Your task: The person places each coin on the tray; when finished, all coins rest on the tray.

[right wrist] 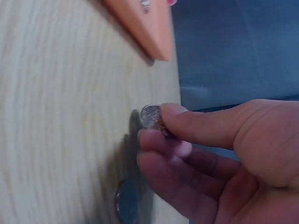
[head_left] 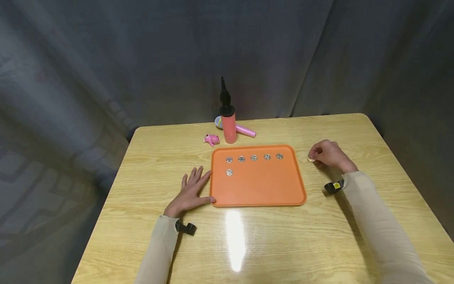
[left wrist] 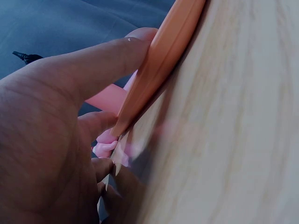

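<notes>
An orange tray (head_left: 262, 191) lies on the wooden table. On it, a row of several silver coins (head_left: 253, 157) runs along the far side, and a single coin (head_left: 229, 172) sits below the row's left end. My left hand (head_left: 188, 195) is spread out at the tray's left edge, its thumb and index finger touching the rim. Right of the tray, my right hand (head_left: 328, 154) pinches a silver coin (right wrist: 150, 115) between thumb and fingers, just above the table. Another coin-like disc (right wrist: 127, 200) shows on the table beneath that hand in the right wrist view.
Behind the tray stands a coral-pink hand pump (head_left: 230, 128) with a black nozzle. A pink and blue stick-like object (head_left: 246, 131) lies behind it, and a small pink toy figure (head_left: 211, 139) sits to its left. Dark curtains (head_left: 177, 59) hang around the table.
</notes>
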